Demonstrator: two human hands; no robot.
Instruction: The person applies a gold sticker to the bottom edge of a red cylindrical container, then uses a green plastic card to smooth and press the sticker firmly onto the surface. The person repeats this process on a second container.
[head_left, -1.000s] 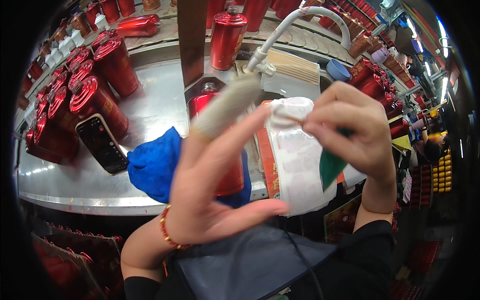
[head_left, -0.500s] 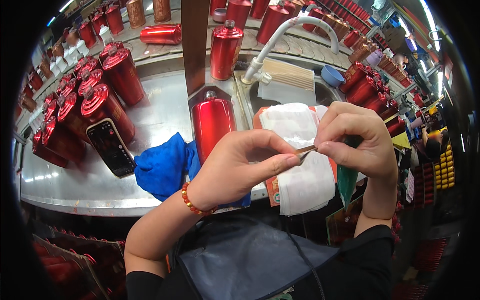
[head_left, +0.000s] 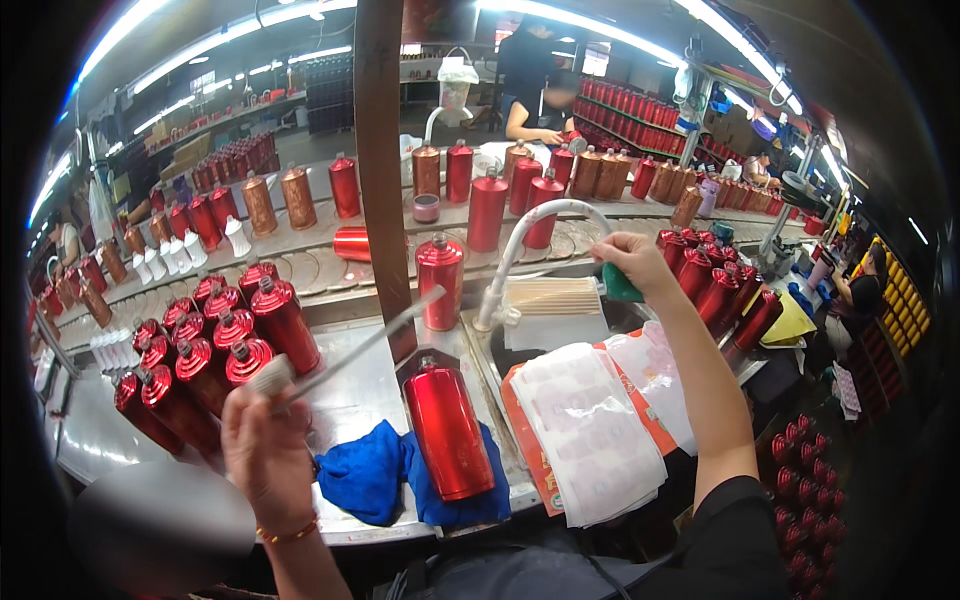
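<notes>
My left hand [head_left: 268,455], blurred by motion, is raised at the lower left before the red bottles. Its fingers close around a long thin grey strip [head_left: 370,340], slanting up to the right; a blurred pale round thing [head_left: 271,378] shows at the fingertips. My right hand [head_left: 640,262] is up near the white faucet's curved end, closed on a green flat piece [head_left: 622,284], whose shape is partly hidden. Between my arms a glossy red bottle [head_left: 447,430] lies tilted on a blue cloth [head_left: 365,472]. White printed sheets [head_left: 590,430] lie right of it.
A white faucet [head_left: 505,260] arches over the sink with pale sticks [head_left: 550,296]. Red bottles [head_left: 235,340] crowd the left, with more [head_left: 715,280] at right. A brown post [head_left: 378,150] rises in the middle. A co-worker [head_left: 530,90] works behind the conveyor. A grey oval blur covers the lower left.
My hands were together at a thin strip over the sheets; now they are apart, left hand down-left, right hand up by the faucet. The view has tilted up. The phone no longer shows.
</notes>
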